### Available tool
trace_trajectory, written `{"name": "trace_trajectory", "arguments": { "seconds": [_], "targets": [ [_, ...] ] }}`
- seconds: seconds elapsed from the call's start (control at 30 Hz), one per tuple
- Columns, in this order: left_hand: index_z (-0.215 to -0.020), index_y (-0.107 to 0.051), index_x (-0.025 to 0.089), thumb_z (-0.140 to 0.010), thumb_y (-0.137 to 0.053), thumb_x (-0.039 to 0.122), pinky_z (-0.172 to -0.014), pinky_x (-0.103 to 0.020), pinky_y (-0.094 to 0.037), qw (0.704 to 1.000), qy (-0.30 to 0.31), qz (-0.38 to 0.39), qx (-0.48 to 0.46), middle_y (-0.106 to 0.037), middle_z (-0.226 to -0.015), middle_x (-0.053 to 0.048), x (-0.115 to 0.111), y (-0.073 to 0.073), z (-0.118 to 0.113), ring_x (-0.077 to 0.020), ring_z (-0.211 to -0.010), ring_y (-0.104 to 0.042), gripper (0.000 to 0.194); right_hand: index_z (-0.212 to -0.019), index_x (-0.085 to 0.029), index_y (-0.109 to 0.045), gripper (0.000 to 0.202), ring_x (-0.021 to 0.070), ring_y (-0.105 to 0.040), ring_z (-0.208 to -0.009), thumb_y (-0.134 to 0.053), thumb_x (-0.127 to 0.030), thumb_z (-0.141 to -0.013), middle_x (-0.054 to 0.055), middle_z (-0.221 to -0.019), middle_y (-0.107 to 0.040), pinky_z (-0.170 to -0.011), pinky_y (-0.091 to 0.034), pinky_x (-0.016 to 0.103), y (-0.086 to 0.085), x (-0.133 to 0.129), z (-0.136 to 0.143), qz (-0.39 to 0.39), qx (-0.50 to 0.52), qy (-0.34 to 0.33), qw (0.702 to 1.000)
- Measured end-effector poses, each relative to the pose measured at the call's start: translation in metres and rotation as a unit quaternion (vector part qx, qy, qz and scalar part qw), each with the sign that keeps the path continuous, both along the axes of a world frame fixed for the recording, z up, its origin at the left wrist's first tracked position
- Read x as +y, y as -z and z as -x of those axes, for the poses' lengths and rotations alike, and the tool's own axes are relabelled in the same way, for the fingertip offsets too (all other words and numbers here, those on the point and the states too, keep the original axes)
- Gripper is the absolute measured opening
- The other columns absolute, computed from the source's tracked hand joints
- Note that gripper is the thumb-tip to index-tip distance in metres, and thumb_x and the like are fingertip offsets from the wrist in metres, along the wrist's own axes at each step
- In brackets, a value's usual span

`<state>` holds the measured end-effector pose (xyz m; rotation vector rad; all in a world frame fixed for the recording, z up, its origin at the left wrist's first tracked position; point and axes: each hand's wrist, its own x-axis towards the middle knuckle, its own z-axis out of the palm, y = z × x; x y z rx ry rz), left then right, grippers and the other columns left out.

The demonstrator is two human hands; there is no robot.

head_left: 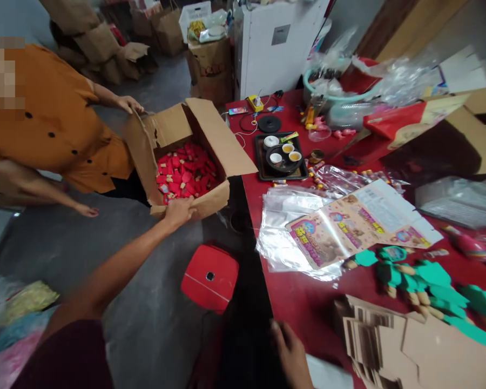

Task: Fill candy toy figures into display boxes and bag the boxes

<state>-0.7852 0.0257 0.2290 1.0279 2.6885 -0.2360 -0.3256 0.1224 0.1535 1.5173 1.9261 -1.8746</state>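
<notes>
My left hand [179,212] grips the near rim of an open cardboard box [211,202], its fingers over the edge. Inside the box lie several small red items [188,170] with tan parts. A person in an orange shirt holds the far left flap with one hand [129,104]; their other hand [87,210] hangs free. Low in the view, my right hand [289,346] is by the table's near left edge, fingers slightly apart and nothing seen in it.
On the red table [283,292] lie a tea tray [261,172], plastic bags [275,232], a printed card sheet [340,232], green items [433,273] and stacked cardboard pieces [445,351]. A red stool [210,275] stands on the floor, below the box.
</notes>
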Motion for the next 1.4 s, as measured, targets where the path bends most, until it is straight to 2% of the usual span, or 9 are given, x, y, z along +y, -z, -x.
{"name": "trace_trajectory", "arguments": {
  "seconds": [0.13,0.23,0.37,0.6,0.77,0.9,1.07,1.27,1.4],
  "targets": [
    [-0.088,-0.064,0.019,-0.090,-0.053,0.043,-0.079,-0.037,-0.044,0.997,0.068,-0.032,0.035,-0.067,-0.086,-0.010,-0.063,-0.080,-0.073,-0.0274,-0.088,-0.062,0.026,-0.104,-0.015,-0.067,0.068,0.0254,-0.068,-0.079,-0.058,-0.075,-0.072,0.013,-0.095,-0.072,-0.061,-0.056,0.034,-0.019,0.013,0.032,0.166,0.024,0.123,0.978],
    [-0.071,-0.060,0.022,-0.093,-0.045,0.039,-0.067,-0.036,-0.044,0.989,0.110,-0.093,0.035,-0.061,-0.068,-0.007,-0.123,-0.100,-0.159,-0.0232,-0.071,-0.059,0.031,-0.137,-0.021,-0.047,0.080,0.0286,-0.067,-0.098,-0.046,-0.077,-0.080,0.020,-0.137,-0.053,-0.073,-0.057,0.044,-0.026,0.005,0.055,0.327,0.058,0.179,0.926],
    [-0.069,-0.058,0.026,-0.091,-0.039,0.025,-0.061,-0.039,-0.044,0.986,0.117,-0.102,-0.067,-0.059,-0.065,-0.007,-0.176,-0.060,-0.279,-0.0233,-0.066,-0.058,0.029,-0.142,-0.024,-0.040,0.084,0.0291,-0.069,-0.093,-0.029,-0.082,-0.082,0.021,-0.135,-0.054,-0.075,-0.055,0.051,-0.015,-0.033,0.054,0.430,0.085,0.144,0.887],
    [-0.075,-0.059,0.024,-0.089,-0.049,0.024,-0.071,-0.038,-0.050,0.982,0.077,-0.060,-0.164,-0.064,-0.075,-0.007,-0.204,0.052,-0.396,-0.0235,-0.078,-0.064,0.017,-0.123,-0.017,-0.053,0.071,0.0309,-0.068,-0.092,-0.036,-0.074,-0.083,0.018,-0.114,-0.065,-0.077,-0.055,0.050,0.028,-0.098,-0.034,0.253,0.020,0.097,0.962],
    [-0.091,-0.062,0.019,-0.091,-0.054,0.036,-0.081,-0.035,-0.050,0.983,0.070,-0.072,-0.155,-0.067,-0.093,-0.009,-0.213,0.073,-0.417,-0.0237,-0.093,-0.064,0.019,-0.135,-0.014,-0.046,0.060,0.0313,-0.042,-0.133,-0.040,-0.054,-0.091,0.019,-0.143,-0.045,-0.108,-0.035,0.049,0.007,-0.114,-0.077,-0.104,0.104,0.054,0.988],
    [-0.095,-0.065,0.018,-0.088,-0.056,0.053,-0.082,-0.036,-0.049,0.983,0.029,-0.097,-0.151,-0.069,-0.092,-0.008,-0.217,0.067,-0.401,-0.0256,-0.091,-0.066,0.036,-0.136,-0.018,-0.051,0.048,0.0296,-0.042,-0.131,-0.047,-0.040,-0.093,0.016,-0.139,-0.052,-0.111,-0.028,0.047,-0.013,-0.111,-0.053,-0.438,0.249,-0.326,0.800],
    [-0.117,-0.064,0.022,-0.087,-0.054,0.054,-0.092,-0.033,-0.048,0.955,0.060,-0.150,-0.248,-0.068,-0.116,-0.006,-0.232,0.054,-0.372,-0.0249,-0.108,-0.063,0.045,-0.118,-0.009,-0.064,0.047,0.0318,-0.057,-0.104,-0.070,-0.033,-0.078,0.018,-0.105,-0.068,-0.099,-0.031,0.047,-0.006,-0.098,-0.011,-0.542,0.100,-0.526,0.648],
    [-0.150,-0.031,0.018,-0.092,-0.047,0.047,-0.115,-0.062,-0.012,0.966,-0.031,-0.171,0.191,-0.028,-0.157,-0.016,-0.264,0.042,-0.355,-0.0391,-0.146,-0.016,0.066,-0.099,-0.011,-0.069,0.026,0.0294,-0.057,-0.099,-0.065,-0.030,-0.083,0.015,-0.097,-0.070,-0.095,-0.029,0.044,0.008,-0.109,-0.038,-0.588,0.079,-0.502,0.629],
    [-0.148,-0.028,0.005,-0.086,-0.058,0.042,-0.102,-0.069,-0.026,0.957,-0.198,-0.034,0.208,-0.035,-0.147,-0.033,-0.284,0.044,-0.333,-0.0501,-0.132,-0.037,0.079,-0.100,-0.013,-0.069,0.021,0.0271,-0.055,-0.098,-0.060,-0.026,-0.086,0.012,-0.096,-0.069,-0.096,-0.028,0.043,0.016,-0.126,-0.068,-0.592,0.088,-0.497,0.628]
  ]
}}
